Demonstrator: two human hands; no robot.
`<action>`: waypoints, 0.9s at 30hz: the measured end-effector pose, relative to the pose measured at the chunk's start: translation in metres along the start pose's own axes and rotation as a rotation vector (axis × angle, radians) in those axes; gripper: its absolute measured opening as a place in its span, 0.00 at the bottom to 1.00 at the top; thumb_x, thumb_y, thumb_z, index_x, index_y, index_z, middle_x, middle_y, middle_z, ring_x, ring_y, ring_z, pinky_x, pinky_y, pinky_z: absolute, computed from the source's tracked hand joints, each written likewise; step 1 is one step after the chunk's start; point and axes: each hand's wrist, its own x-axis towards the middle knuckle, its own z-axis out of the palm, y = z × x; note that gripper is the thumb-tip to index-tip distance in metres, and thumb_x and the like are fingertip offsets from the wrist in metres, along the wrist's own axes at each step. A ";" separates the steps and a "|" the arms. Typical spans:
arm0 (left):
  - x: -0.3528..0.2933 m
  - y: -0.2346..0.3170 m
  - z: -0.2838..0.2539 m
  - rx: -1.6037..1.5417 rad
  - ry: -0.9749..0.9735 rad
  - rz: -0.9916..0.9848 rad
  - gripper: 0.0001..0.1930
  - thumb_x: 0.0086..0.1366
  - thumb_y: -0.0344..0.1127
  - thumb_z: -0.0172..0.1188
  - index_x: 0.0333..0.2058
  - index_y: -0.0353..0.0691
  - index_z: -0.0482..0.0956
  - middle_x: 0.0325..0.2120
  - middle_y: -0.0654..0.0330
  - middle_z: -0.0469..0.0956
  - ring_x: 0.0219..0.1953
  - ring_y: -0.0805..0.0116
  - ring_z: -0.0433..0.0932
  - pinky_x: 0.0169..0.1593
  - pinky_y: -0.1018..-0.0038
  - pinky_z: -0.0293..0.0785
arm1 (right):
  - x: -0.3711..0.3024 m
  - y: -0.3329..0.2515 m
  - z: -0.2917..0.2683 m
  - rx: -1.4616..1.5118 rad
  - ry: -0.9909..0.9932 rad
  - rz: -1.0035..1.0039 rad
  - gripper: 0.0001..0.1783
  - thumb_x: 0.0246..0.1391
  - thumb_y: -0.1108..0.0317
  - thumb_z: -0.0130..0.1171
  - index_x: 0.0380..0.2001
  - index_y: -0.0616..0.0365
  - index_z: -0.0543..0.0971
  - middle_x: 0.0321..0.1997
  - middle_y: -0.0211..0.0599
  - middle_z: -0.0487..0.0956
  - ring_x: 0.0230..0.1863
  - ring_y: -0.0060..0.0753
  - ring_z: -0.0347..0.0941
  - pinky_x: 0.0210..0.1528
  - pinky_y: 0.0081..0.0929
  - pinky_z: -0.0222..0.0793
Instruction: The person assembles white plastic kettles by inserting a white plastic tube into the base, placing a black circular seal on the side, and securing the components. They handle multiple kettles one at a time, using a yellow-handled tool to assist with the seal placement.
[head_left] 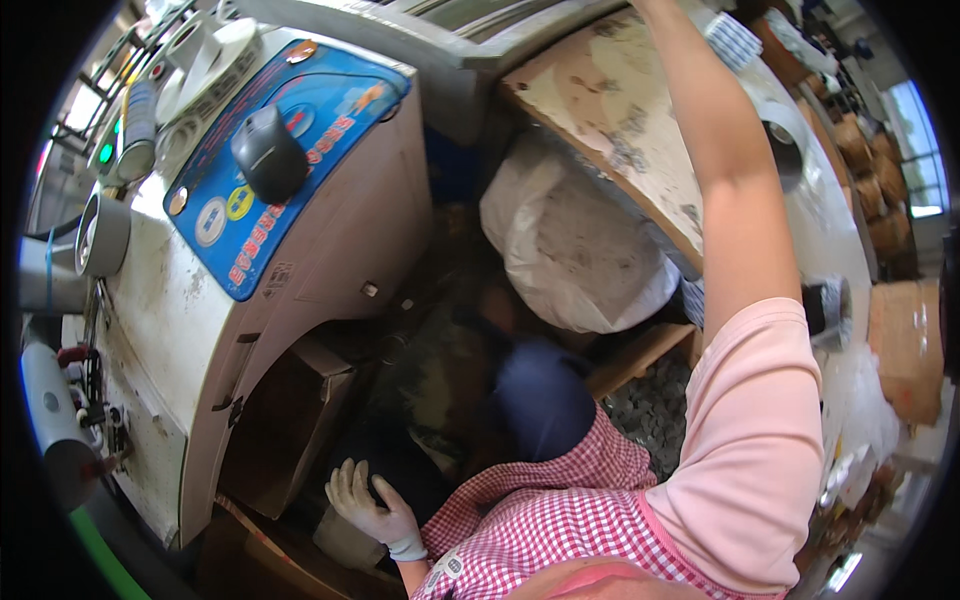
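Note:
My left hand (372, 508), in a pale thin glove, hangs low beside my dark-clothed leg (400, 470). Its fingers are stretched out and slightly apart, and nothing shows in them. A cardboard box (300, 430) stands close by under the white table. My bare right arm (735, 190) reaches up over a worn, stained wooden board (610, 110); the hand lies beyond the upper edge, so what it touches is hidden. Under that board sits a bulky white sack (580, 240).
On the white table (165, 330), a black computer mouse (270, 155) rests on a blue mat (225, 235). Tape rolls (102, 235) and a handheld cylinder (137, 130) lie at its left. Grey pieces (650, 415) fill a container at the right, and a cardboard carton (905, 350) stands farther off.

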 end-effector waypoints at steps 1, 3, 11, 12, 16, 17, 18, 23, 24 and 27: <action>0.000 0.000 0.001 -0.005 -0.007 0.013 0.15 0.69 0.33 0.56 0.46 0.29 0.84 0.53 0.46 0.80 0.61 0.42 0.72 0.71 0.44 0.61 | -0.014 0.015 -0.016 0.103 0.027 0.039 0.13 0.54 0.70 0.54 0.27 0.69 0.84 0.25 0.54 0.83 0.27 0.46 0.81 0.28 0.43 0.75; 0.000 -0.002 0.003 -0.008 0.004 0.022 0.15 0.69 0.33 0.55 0.45 0.29 0.84 0.53 0.46 0.81 0.61 0.42 0.73 0.71 0.44 0.61 | -0.041 0.034 -0.052 0.117 -0.011 -0.033 0.10 0.56 0.76 0.53 0.25 0.68 0.81 0.20 0.50 0.79 0.18 0.33 0.76 0.15 0.33 0.65; -0.014 -0.009 -0.003 -0.104 0.060 0.090 0.15 0.71 0.32 0.57 0.51 0.30 0.82 0.57 0.46 0.79 0.64 0.43 0.71 0.72 0.49 0.60 | -0.095 0.157 -0.248 0.693 0.370 0.076 0.07 0.63 0.69 0.60 0.37 0.61 0.81 0.29 0.41 0.84 0.25 0.26 0.79 0.20 0.21 0.69; -0.015 -0.010 -0.004 -0.160 0.121 0.116 0.15 0.71 0.32 0.57 0.51 0.30 0.82 0.57 0.46 0.79 0.65 0.44 0.71 0.72 0.50 0.60 | -0.105 0.188 -0.273 0.565 0.518 0.112 0.06 0.61 0.75 0.56 0.38 0.62 0.81 0.26 0.40 0.82 0.25 0.28 0.79 0.21 0.24 0.70; -0.014 -0.016 -0.005 -0.233 0.118 0.054 0.14 0.67 0.31 0.58 0.47 0.32 0.84 0.54 0.47 0.82 0.61 0.44 0.74 0.70 0.51 0.62 | -0.150 0.285 -0.349 0.793 0.479 0.422 0.10 0.65 0.68 0.53 0.40 0.61 0.81 0.28 0.37 0.77 0.25 0.31 0.73 0.21 0.27 0.66; -0.016 -0.017 -0.005 -0.272 0.145 0.040 0.13 0.66 0.30 0.59 0.46 0.34 0.84 0.53 0.48 0.82 0.61 0.44 0.74 0.69 0.51 0.64 | -0.162 0.302 -0.357 0.832 0.418 0.488 0.11 0.66 0.67 0.51 0.41 0.60 0.81 0.27 0.36 0.75 0.24 0.30 0.70 0.20 0.26 0.63; -0.019 -0.017 -0.006 -0.296 0.173 0.007 0.12 0.64 0.29 0.60 0.45 0.35 0.84 0.53 0.49 0.82 0.61 0.44 0.74 0.68 0.51 0.65 | -0.173 0.316 -0.366 0.878 0.377 0.557 0.12 0.67 0.65 0.50 0.42 0.59 0.81 0.25 0.34 0.73 0.23 0.28 0.68 0.19 0.25 0.61; -0.041 -0.018 -0.018 -0.316 0.253 0.046 0.12 0.65 0.28 0.61 0.47 0.38 0.83 0.55 0.49 0.80 0.63 0.43 0.73 0.70 0.51 0.63 | -0.229 0.338 -0.375 1.118 0.291 0.870 0.20 0.74 0.55 0.44 0.44 0.55 0.81 0.20 0.26 0.63 0.17 0.21 0.54 0.13 0.21 0.47; -0.046 -0.020 -0.020 -0.337 0.263 0.025 0.12 0.65 0.28 0.61 0.47 0.38 0.83 0.55 0.49 0.80 0.63 0.43 0.73 0.70 0.50 0.63 | -0.242 0.333 -0.371 1.154 0.270 0.888 0.21 0.75 0.53 0.43 0.45 0.55 0.81 0.19 0.25 0.61 0.16 0.20 0.52 0.12 0.20 0.44; -0.052 -0.022 -0.025 -0.300 0.250 0.031 0.13 0.65 0.33 0.60 0.47 0.37 0.84 0.55 0.48 0.81 0.64 0.43 0.73 0.69 0.50 0.64 | -0.281 0.292 -0.346 1.115 0.175 0.700 0.22 0.77 0.51 0.42 0.43 0.54 0.81 0.18 0.22 0.58 0.14 0.18 0.48 0.11 0.20 0.42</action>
